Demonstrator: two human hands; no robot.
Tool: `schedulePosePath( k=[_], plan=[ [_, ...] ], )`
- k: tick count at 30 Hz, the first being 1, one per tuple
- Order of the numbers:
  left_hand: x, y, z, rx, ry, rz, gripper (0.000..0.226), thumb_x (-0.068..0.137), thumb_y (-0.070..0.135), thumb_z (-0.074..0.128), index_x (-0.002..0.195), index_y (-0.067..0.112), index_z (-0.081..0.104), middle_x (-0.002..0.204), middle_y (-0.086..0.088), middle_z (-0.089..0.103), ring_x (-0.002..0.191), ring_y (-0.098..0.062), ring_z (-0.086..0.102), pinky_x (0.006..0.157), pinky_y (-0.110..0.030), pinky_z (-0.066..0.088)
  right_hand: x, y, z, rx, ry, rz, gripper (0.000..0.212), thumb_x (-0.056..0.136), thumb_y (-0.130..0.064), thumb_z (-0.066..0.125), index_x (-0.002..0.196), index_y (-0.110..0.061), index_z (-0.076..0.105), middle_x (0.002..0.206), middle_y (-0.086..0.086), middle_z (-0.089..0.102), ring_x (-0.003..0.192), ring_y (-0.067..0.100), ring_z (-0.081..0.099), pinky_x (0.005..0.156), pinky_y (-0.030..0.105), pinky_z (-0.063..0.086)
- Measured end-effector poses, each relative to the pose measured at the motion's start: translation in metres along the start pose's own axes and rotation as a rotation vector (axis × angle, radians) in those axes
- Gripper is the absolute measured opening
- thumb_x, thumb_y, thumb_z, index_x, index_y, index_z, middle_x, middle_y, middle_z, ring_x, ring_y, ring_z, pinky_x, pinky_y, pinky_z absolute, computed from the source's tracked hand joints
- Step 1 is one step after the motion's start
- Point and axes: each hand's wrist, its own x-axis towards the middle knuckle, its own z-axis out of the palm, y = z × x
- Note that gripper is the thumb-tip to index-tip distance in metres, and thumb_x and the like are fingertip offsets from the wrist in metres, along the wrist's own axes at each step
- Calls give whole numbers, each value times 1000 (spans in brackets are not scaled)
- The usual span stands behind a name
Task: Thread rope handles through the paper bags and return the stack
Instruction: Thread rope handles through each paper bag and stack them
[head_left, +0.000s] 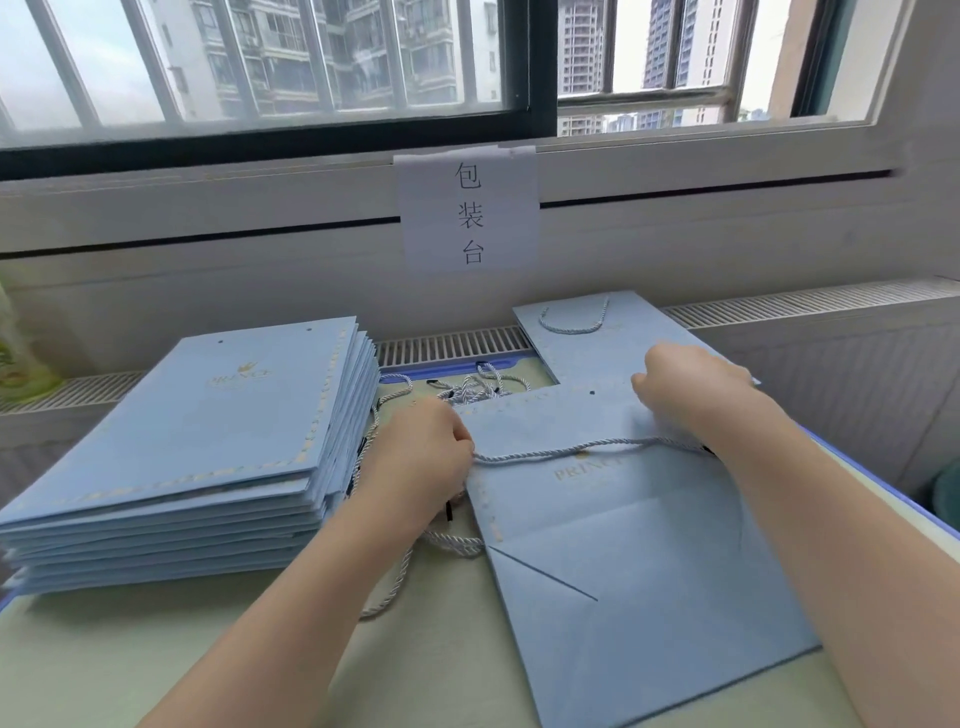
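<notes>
A flat light-blue paper bag (639, 561) lies on the table in front of me. A grey twisted rope (571, 450) stretches across its upper part. My left hand (421, 452) pinches the rope's left end at the bag's left edge. My right hand (685, 387) grips the bag's top right corner, where the rope's other end disappears under my wrist. A tall stack of the same blue bags (208, 452), without handles, stands to the left. Behind my right hand lies a bag with a rope handle fitted (582, 332).
Loose ropes (478, 387) lie in a tangle behind the bag, and others (395, 577) trail under my left wrist. A paper sign (467, 208) hangs on the wall under the window. A radiator grille (452, 345) runs along the table's far edge.
</notes>
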Motion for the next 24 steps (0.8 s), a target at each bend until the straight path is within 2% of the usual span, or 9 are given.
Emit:
schedulePosePath(
  k=[3,5,6,8,11,15,18,21,24],
  plan=[
    [-5,8,-1,60,79,57,11,88,20,55,83,23,64,79,4,67,66,-20,55,68,-32,49,-6,-13,-1,118,95,-146,31,94,-17,38,64,-11,33,67,5,40,71,27,43,55,27,26],
    [-5,9,0,-68,154,117,6,90,23,59,84,22,60,73,6,67,64,-16,57,66,-32,49,-11,-25,-1,312,48,-344,33,94,-24,41,68,-5,46,70,10,51,70,33,48,58,32,39],
    [-4,8,1,-153,173,139,8,89,20,60,82,20,58,70,5,67,63,-15,59,66,-34,50,-15,-32,1,432,-15,-456,35,95,-28,44,75,-3,56,77,11,60,76,33,56,67,36,47],
    [-2,7,1,-271,190,186,10,89,10,61,80,14,57,72,1,67,65,-16,63,67,-35,52,-26,-45,3,638,-162,-652,34,95,-35,49,90,-7,66,87,4,67,84,19,64,81,36,51],
    [1,3,2,-307,202,272,12,88,-1,58,84,10,60,77,-3,68,71,-16,64,68,-26,51,-37,-57,11,769,-236,-810,24,92,-32,57,97,-9,65,83,2,67,77,12,61,75,28,48],
    [1,-1,6,-280,199,339,11,89,4,59,87,15,57,75,0,69,71,-17,64,70,-37,52,-35,-59,20,798,-191,-821,6,88,-20,63,88,-14,64,66,-3,58,58,4,50,58,14,39],
    [-1,-2,7,35,286,308,7,94,28,54,95,22,54,86,7,67,84,-18,60,67,-34,44,-28,-57,22,730,-109,-778,13,90,-19,61,77,-15,59,64,-3,56,56,4,50,59,18,42],
    [3,-8,10,103,282,199,22,97,33,47,108,16,55,104,1,62,98,-20,54,72,-31,36,-21,-51,22,448,122,-619,19,96,-26,49,86,-13,58,82,1,57,80,20,53,72,34,44],
    [8,-15,15,50,184,146,26,97,21,47,120,9,52,117,-8,58,108,-24,52,86,-32,39,-16,-42,25,200,177,-491,26,100,-24,33,96,-7,53,103,8,50,100,28,46,77,36,37]
  ],
)
